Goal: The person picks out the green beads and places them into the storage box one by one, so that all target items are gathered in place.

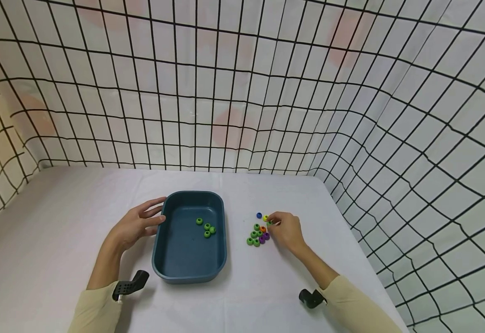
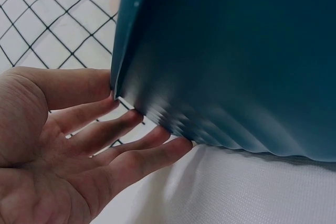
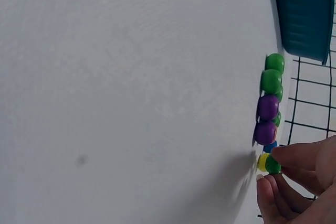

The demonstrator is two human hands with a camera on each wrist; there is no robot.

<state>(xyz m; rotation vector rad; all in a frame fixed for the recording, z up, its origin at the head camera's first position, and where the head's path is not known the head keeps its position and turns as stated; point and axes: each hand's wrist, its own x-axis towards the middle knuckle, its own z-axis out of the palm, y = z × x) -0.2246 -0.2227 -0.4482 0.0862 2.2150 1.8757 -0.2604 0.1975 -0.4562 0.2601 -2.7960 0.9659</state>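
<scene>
A dark blue tray [image 1: 189, 275] stands on the white cloth with several green beads [image 1: 207, 226] inside. At its left side, my left hand [image 1: 136, 224] has its fingers loosely extended, fingertips touching the rim and outer wall [image 2: 220, 98]. To the right of the tray, my right hand [image 1: 287, 231] pinches a green bead [image 3: 273, 164] between thumb and fingers, close over the cloth. Beside that hand lies a loose group of beads: several green ones [image 1: 250, 241], purple ones [image 1: 262, 239], an orange one [image 1: 263, 229], a yellow one [image 1: 265, 218] and a blue one [image 1: 259, 215].
White cloth [image 1: 242, 296] covers the table. Black grid netting [image 1: 226, 92] rises behind it and along the right side, with pale sheeting behind the mesh. Each wrist wears a small black camera mount [image 1: 131, 284] near a beige sleeve [image 1: 98, 312].
</scene>
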